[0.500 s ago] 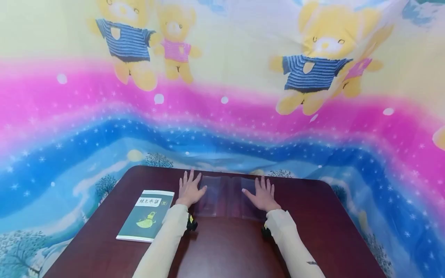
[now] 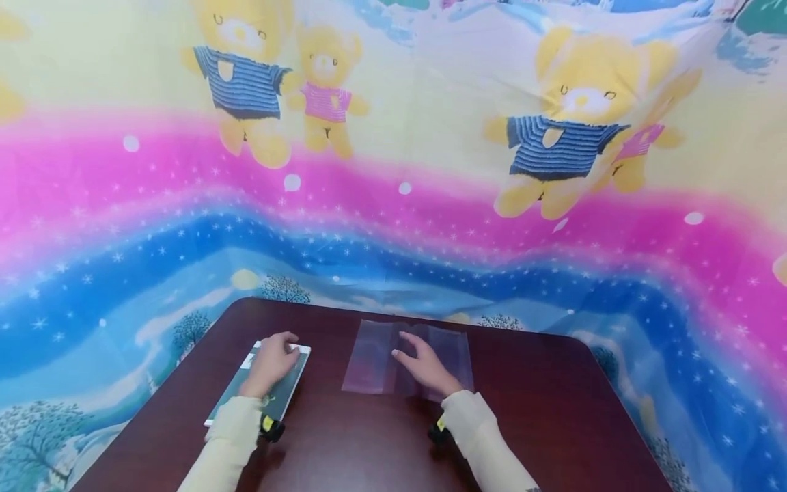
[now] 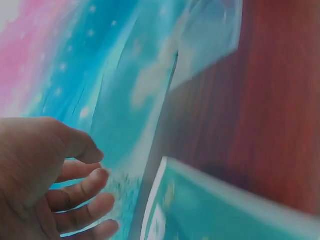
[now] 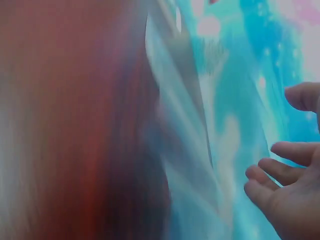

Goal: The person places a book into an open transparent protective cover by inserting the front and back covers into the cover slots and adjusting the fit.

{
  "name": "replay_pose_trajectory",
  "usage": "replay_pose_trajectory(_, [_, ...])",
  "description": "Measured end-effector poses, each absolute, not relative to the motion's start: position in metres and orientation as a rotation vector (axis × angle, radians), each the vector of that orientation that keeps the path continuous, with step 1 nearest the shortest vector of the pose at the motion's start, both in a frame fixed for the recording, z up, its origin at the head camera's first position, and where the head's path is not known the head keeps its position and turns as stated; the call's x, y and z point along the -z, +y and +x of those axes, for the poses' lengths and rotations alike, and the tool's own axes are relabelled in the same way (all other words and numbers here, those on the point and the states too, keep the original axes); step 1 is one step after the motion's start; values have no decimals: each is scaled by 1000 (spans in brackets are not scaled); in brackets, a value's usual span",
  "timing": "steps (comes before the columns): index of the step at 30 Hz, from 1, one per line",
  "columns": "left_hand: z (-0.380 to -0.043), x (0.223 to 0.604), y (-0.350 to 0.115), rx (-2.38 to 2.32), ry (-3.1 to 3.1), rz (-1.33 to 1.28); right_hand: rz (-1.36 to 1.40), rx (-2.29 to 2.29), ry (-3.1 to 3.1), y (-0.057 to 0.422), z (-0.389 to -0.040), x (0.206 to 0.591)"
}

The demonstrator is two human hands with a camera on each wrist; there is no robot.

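A green book with white edges (image 2: 287,389) lies on the left of the table, partly hidden under my left hand (image 2: 270,362). That hand hovers over it with loosely bent fingers. In the left wrist view, a gap shows between the fingers and the book (image 3: 235,210). A clear plastic book cover (image 2: 367,359) lies spread flat at the middle of the table's far side. My right hand (image 2: 425,365) is over the cover's right half, thumb and fingers apart. The right wrist view shows the hand (image 4: 290,185) holding nothing, beside the blurred cover (image 4: 185,135).
The dark reddish wooden table (image 2: 529,410) has rounded far corners. Right behind its far edge hangs a cloth backdrop (image 2: 393,225) printed with bears and snowflakes. A dark wrist camera (image 2: 271,428) sits on the left wrist, another (image 2: 438,430) on the right.
My left hand has left the plastic cover's left side and moved left over the book. My right hand has come off the cover's right side and shifted left toward its middle.
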State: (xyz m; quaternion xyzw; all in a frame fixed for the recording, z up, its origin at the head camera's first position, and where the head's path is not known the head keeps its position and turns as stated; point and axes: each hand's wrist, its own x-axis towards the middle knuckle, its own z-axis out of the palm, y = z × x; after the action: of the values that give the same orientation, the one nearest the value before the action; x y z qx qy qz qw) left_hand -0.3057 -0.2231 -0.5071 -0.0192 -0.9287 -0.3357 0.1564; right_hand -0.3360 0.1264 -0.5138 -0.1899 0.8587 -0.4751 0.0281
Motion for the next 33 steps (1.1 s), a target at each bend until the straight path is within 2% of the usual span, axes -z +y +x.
replay_pose_trajectory(8, [-262, 513, -289, 880, -2785, 126, -580, 1876, 2144, 41, -301, 528])
replay_pose_trajectory(16, [-240, 520, -318, 968, -2909, 210, -522, 1852, 2066, -31, -259, 542])
replay_pose_trajectory(25, [-241, 523, -321, 1100, -2885, 389, -341, 1959, 1796, -58, -247, 543])
replay_pose_trajectory(33, [-246, 529, -326, 1525, -2726, 491, -390, 1916, 1647, -62, -250, 548])
